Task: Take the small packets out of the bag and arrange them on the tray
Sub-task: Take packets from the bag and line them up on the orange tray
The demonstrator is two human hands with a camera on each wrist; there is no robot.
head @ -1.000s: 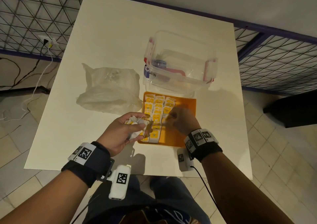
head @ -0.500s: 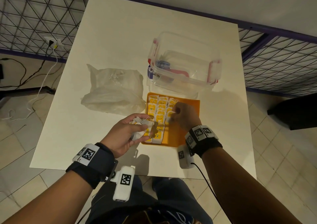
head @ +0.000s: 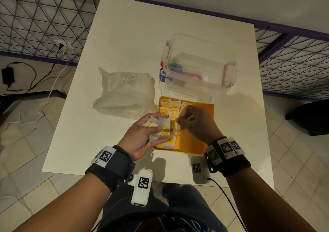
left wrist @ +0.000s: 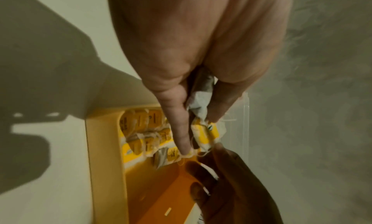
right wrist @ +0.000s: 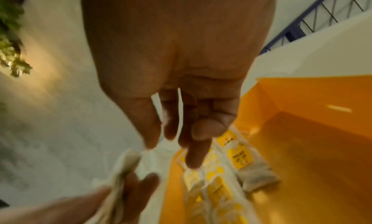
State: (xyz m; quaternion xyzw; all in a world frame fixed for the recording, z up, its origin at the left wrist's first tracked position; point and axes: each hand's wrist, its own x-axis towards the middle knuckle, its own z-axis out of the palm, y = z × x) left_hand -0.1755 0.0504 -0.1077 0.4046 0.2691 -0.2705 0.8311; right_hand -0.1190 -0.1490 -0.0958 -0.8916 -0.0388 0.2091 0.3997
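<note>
My left hand (head: 157, 127) grips a bunch of small white packets with yellow labels (head: 151, 125) over the left edge of the orange tray (head: 194, 142). In the left wrist view the left hand (left wrist: 198, 132) squeezes that bunch (left wrist: 199, 103) between thumb and fingers. More packets (head: 173, 107) lie in rows on the tray's left half. My right hand (head: 183, 121) hovers above these rows, fingers loosely extended towards the bunch. In the right wrist view the right hand (right wrist: 171, 148) has one fingertip touching the top of the bunch (right wrist: 128, 160). I see nothing pinched in it.
The crumpled clear plastic bag (head: 124, 93) lies left of the tray. A clear lidded container (head: 199, 68) stands just behind the tray. The tray's right half is bare orange. The white table's near edge (head: 106, 174) is close to my wrists. Cables lie on the floor at left.
My two hands have drawn closer together over the tray's left part. The right hand's fingers now reach the bunch held in the left hand.
</note>
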